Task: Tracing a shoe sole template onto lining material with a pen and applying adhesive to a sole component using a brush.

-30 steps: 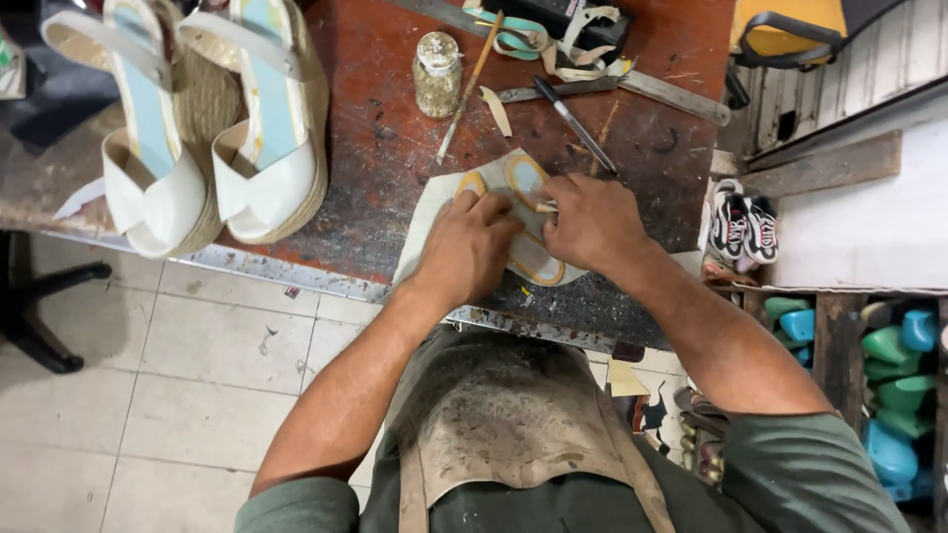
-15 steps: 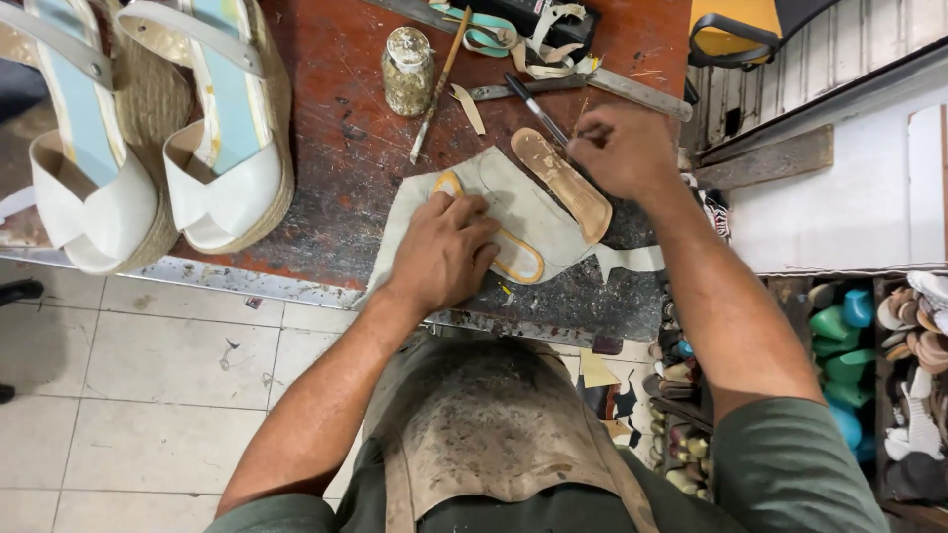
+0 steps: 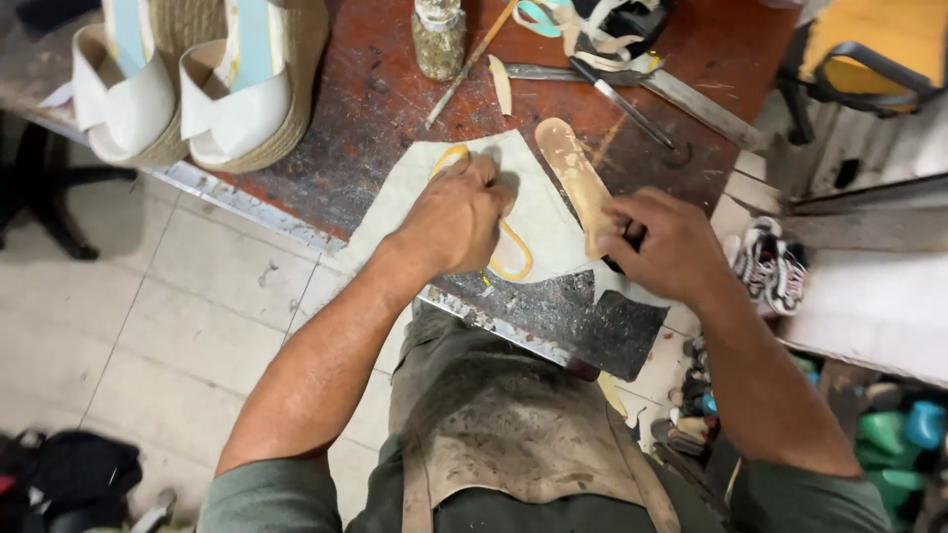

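So the tan insole [image 3: 576,183] lies on a pale sheet [image 3: 538,212] on the desk [image 3: 365,109]. Right hand [image 3: 667,242] pinches its near end with a closed grip; left hand [image 3: 456,215] presses flat on a yellow cutout [image 3: 511,259], gripping nothing. Looks like positioning for tracing or cutting, so a steady hold comes next. Right fingertips are hidden.

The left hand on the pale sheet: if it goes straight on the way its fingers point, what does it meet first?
The left hand points up the table. Past the pale sheet the red top looks bare; probably the thin stick comes first, then the glass jar.
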